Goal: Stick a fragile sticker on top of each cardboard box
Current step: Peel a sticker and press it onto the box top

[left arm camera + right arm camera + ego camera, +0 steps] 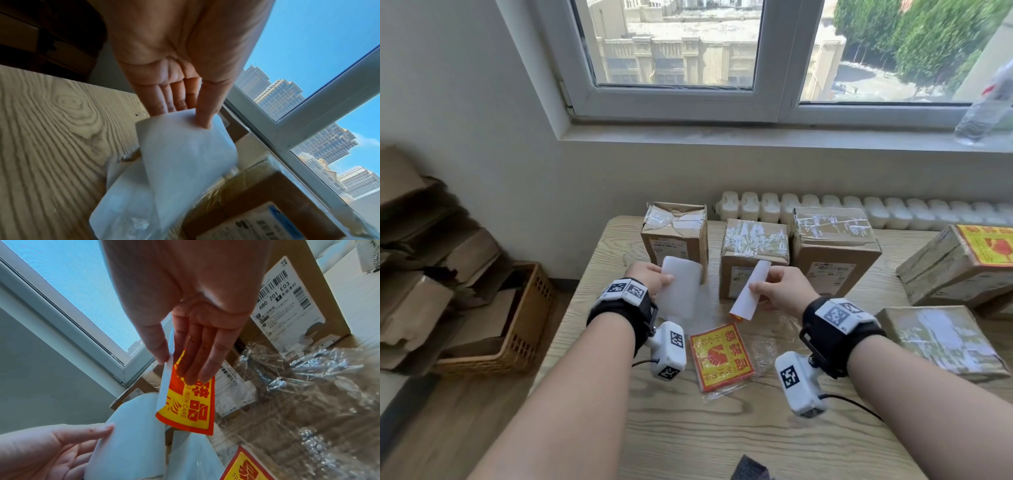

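My left hand (664, 279) pinches a white backing sheet (680, 291) by its upper edge; in the left wrist view the thumb (203, 120) presses on the backing sheet (185, 154). My right hand (756, 289) pinches a peeled, curled fragile sticker (751, 291), whose red and yellow face (191, 405) shows under the fingers (197, 369). Both sheets hang above the table, apart from each other. Three taped cardboard boxes (674, 233) (755, 253) (832, 246) stand behind them with bare tops. A stack of fragile stickers (720, 356) lies below my hands.
At far right a box (941, 274) carries a fragile sticker (986, 246) on top; another taped box (941, 339) lies nearer. Crumpled clear wrap (767, 349) lies on the wooden table (688, 428). A basket (530, 329) of cardboard stands on the floor at left. A radiator (859, 209) runs behind.
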Demonstrator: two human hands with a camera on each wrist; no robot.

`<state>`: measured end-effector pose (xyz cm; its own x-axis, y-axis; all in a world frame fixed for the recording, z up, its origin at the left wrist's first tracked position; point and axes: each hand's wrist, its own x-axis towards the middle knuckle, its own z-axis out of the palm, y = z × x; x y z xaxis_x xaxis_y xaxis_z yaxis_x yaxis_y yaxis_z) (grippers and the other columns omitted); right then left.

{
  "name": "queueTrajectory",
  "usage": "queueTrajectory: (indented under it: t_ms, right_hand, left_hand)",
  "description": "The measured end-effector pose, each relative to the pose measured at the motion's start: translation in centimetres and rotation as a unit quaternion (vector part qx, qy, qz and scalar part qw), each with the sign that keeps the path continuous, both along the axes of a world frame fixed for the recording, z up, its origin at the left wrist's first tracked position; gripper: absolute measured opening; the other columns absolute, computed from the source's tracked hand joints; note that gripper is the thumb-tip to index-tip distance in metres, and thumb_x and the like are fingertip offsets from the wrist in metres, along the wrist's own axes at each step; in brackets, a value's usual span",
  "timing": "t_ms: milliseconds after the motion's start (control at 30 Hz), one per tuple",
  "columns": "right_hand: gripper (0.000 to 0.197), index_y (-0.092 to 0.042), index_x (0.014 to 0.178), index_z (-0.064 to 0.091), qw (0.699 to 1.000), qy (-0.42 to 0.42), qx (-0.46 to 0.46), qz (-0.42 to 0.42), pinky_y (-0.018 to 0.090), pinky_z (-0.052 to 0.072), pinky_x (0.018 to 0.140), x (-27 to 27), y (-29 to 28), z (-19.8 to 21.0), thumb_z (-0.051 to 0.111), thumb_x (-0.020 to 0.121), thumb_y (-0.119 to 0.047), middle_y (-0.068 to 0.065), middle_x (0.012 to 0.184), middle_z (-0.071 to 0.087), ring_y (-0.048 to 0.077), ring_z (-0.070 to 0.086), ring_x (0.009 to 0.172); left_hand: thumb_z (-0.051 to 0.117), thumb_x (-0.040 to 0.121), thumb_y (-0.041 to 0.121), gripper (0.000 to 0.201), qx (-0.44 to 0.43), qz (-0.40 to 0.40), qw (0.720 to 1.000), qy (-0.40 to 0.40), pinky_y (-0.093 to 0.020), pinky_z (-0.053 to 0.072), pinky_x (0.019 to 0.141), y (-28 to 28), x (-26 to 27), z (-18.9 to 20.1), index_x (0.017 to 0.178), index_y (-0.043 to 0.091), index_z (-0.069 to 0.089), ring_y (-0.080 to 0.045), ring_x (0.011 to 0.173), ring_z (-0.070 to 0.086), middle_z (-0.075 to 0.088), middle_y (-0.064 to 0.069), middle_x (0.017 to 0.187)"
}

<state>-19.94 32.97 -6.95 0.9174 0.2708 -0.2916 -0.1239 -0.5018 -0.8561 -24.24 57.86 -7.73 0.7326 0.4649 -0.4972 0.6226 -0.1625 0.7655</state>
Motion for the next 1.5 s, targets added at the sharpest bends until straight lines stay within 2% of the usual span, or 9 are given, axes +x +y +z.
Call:
queueTrajectory:
  t_ms: [100, 200, 400, 567, 667, 767, 933, 1200, 1500]
  right_hand:
    - [0.013, -0.020, 0.076, 0.062, 1.000, -0.004, -0.014, -0.001, 0.042, 0.057, 0.083, 0.2, 0.5, -0.3, 0.066, 0.087, -0.013, 0.008, 0.090, 0.068, 0.027, 0.068, 0.090]
    - [0.005, -0.015, 0.084, 0.062, 1.000, 0.002, -0.014, -0.003, 0.039, 0.056, 0.083, 0.3, 1.1, -0.5, 0.065, 0.088, -0.013, 0.006, 0.093, 0.067, 0.024, 0.067, 0.089]
    - [0.021, -0.009, 0.106, 0.066, 1.000, 0.017, -0.021, -0.001, 0.045, 0.056, 0.087, 0.4, 1.8, -1.3, 0.066, 0.086, -0.016, 0.008, 0.104, 0.069, 0.024, 0.067, 0.096]
    - [0.031, -0.005, 0.114, 0.065, 0.999, 0.024, -0.030, -0.005, 0.047, 0.056, 0.087, 0.5, 1.8, -1.9, 0.067, 0.086, -0.019, 0.010, 0.109, 0.068, 0.026, 0.067, 0.097]
    - [0.028, -0.007, 0.112, 0.065, 0.999, 0.026, -0.025, -0.013, 0.047, 0.056, 0.088, 0.5, 1.8, -1.7, 0.067, 0.087, -0.018, 0.010, 0.108, 0.068, 0.026, 0.067, 0.097]
    - [0.023, -0.009, 0.107, 0.066, 0.999, 0.023, -0.015, -0.016, 0.046, 0.056, 0.087, 0.4, 1.7, -1.3, 0.068, 0.086, -0.017, 0.009, 0.105, 0.069, 0.025, 0.067, 0.096]
    - [0.020, -0.012, 0.099, 0.069, 1.000, 0.008, 0.005, -0.005, 0.048, 0.056, 0.087, 0.2, 1.4, 0.1, 0.073, 0.079, -0.011, 0.011, 0.101, 0.071, 0.026, 0.068, 0.096]
    - [0.010, -0.013, 0.078, 0.075, 0.996, -0.074, -0.015, 0.050, 0.046, 0.058, 0.080, -1.6, 0.8, 2.8, 0.074, 0.069, -0.008, 0.007, 0.081, 0.073, 0.020, 0.067, 0.080]
    - [0.015, -0.019, 0.084, 0.077, 0.992, -0.095, -0.027, 0.078, 0.028, 0.056, 0.077, -2.8, -1.5, 5.1, 0.073, 0.073, -0.010, -0.003, 0.081, 0.073, 0.012, 0.066, 0.077]
  left_hand:
    - [0.065, 0.086, 0.008, 0.015, 0.046, 0.017, 0.999, 0.016, -0.045, 0.051, 0.095, 1.1, -0.2, -0.5, 0.100, 0.007, 0.067, -0.030, 0.101, 0.062, 0.063, -0.011, 0.103]
    - [0.059, 0.086, 0.004, 0.009, 0.056, 0.025, 0.998, 0.032, -0.048, 0.053, 0.092, 1.3, -0.3, -1.0, 0.080, 0.010, 0.063, -0.031, 0.094, 0.061, 0.061, -0.015, 0.099]
    - [0.062, 0.086, 0.002, 0.027, -0.015, 0.025, 0.999, 0.029, -0.047, 0.052, 0.094, 1.0, -0.2, -3.1, 0.112, 0.008, 0.062, -0.032, 0.105, 0.063, 0.066, -0.015, 0.110]
    - [0.065, 0.086, 0.004, 0.035, -0.059, 0.057, 0.997, 0.008, -0.033, 0.051, 0.075, 0.6, 0.2, -3.9, 0.119, 0.007, 0.053, -0.025, 0.084, 0.066, 0.067, -0.018, 0.099]
    - [0.069, 0.082, 0.005, 0.042, -0.039, 0.047, 0.998, 0.022, -0.038, 0.052, 0.094, 0.7, 0.4, -3.9, 0.121, 0.007, 0.055, -0.026, 0.098, 0.067, 0.068, -0.017, 0.108]
    - [0.071, 0.077, 0.007, 0.029, -0.016, 0.046, 0.999, 0.012, -0.039, 0.053, 0.093, 0.6, 0.9, -3.6, 0.105, 0.010, 0.065, -0.027, 0.096, 0.068, 0.071, -0.014, 0.101]
    - [0.061, 0.088, 0.010, 0.010, -0.040, -0.040, 0.998, -0.035, -0.021, 0.046, 0.055, -1.9, 1.0, 0.5, 0.085, 0.009, 0.071, -0.011, 0.058, 0.056, 0.065, -0.004, 0.072]
    - [0.061, 0.085, 0.053, 0.047, -0.089, -0.131, 0.987, 0.003, -0.016, 0.035, 0.045, -6.3, 1.6, 4.6, 0.078, 0.006, 0.067, -0.008, 0.045, 0.048, 0.064, -0.002, 0.064]
    - [0.057, 0.086, 0.015, 0.020, -0.076, -0.153, 0.985, 0.020, -0.015, 0.026, 0.039, -8.5, 1.1, 6.9, 0.068, 0.009, 0.057, -0.004, 0.029, 0.039, 0.049, 0.007, 0.038]
